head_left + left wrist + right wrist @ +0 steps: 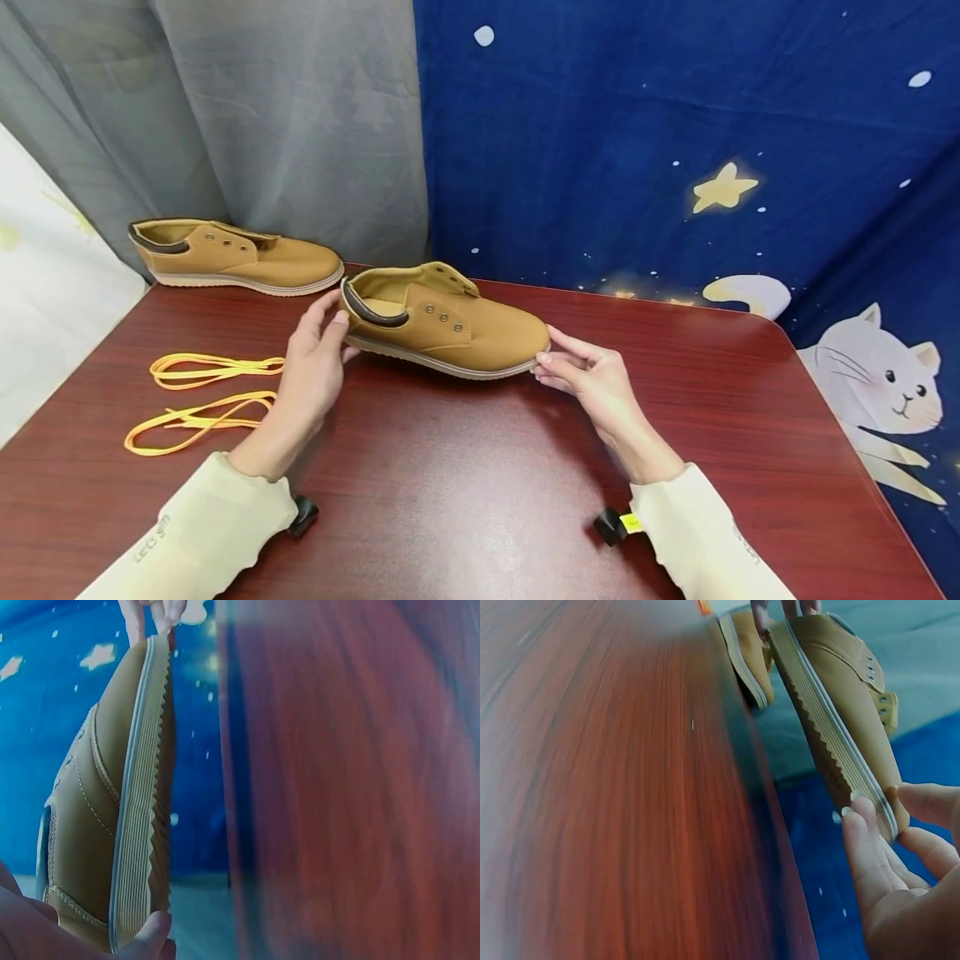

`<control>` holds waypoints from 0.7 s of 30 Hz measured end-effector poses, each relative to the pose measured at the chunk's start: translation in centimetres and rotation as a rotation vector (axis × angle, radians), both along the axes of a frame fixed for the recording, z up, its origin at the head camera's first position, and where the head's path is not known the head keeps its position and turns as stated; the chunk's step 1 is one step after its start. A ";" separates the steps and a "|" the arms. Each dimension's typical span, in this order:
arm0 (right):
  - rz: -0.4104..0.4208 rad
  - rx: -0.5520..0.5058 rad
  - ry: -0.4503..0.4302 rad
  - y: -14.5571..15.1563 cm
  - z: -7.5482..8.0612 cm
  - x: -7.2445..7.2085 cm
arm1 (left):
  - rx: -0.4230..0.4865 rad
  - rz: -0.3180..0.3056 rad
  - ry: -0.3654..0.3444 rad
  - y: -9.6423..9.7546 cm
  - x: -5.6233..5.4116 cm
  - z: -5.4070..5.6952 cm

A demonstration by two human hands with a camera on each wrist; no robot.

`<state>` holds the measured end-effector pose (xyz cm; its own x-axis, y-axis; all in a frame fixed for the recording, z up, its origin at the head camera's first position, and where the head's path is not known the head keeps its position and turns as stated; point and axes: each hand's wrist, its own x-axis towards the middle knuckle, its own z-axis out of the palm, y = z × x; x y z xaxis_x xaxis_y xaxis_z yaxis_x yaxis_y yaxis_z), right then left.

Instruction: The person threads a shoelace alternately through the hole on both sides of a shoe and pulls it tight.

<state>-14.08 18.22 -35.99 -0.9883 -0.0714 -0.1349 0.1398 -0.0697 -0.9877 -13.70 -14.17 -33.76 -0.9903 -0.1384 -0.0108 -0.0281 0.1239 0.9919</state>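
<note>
Two yellow-orange laces (258, 365) lie on the surface (465, 500), one partly behind the left hand (311, 358). A second shoe (292, 264) stands back left. The held shoe (502, 329), tan, dark-collared, ridge-soled, is raised above the surface: left fingers curl around the heel; the right hand (596, 379) pinches the toe.

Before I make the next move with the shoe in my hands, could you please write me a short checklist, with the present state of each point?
1. Left hand holds the shoe at the heel: ok.
2. Right hand holds its toe end: ok.
3. Shoe lifted off the table: ok.
4. Visible holes threaded: not ok, they are bare.
5. Near lace free of knots: cannot tell, it runs behind the left arm.
6. Other shoe upright on the table: ok.
</note>
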 end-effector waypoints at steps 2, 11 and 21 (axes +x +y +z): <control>0.002 0.011 -0.008 1.1 -0.1 0.3 | -0.002 -0.014 -0.022 0.8 0.2 -0.3; 0.012 0.066 -0.058 4.3 -0.3 2.0 | -0.010 -0.074 -0.089 2.7 1.7 -1.1; 0.029 0.083 -0.084 6.2 -0.6 3.2 | -0.018 -0.128 -0.108 3.8 2.6 -1.8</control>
